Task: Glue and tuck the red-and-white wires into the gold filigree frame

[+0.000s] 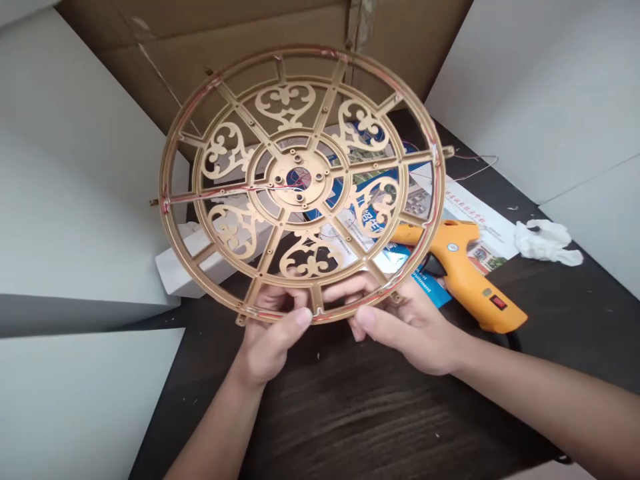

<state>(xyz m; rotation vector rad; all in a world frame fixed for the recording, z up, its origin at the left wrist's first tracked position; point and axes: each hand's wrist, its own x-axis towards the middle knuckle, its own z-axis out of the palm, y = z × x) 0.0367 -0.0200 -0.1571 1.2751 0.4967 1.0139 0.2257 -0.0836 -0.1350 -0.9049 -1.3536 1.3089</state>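
Observation:
A large round gold frame (pixel 300 160) with spokes and scroll ornaments is held up, tilted, above the dark table. Red wire runs along its outer rim and along the left spoke to the central hole. My left hand (pixel 273 337) grips the rim at the bottom, thumb on the near face and fingers behind. Just to the right, my right hand (pixel 405 327) pinches the same rim, its fingers partly hidden behind the frame. A thin wire trails off beyond the frame's right edge.
An orange glue gun (pixel 465 273) lies on the table (pixel 350 407) at the right, near printed papers (pixel 493 230) and a crumpled white tissue (pixel 547 241). Behind the frame are a white box (pixel 185 267) and cardboard (pixel 395 40). Pale panels stand on both sides.

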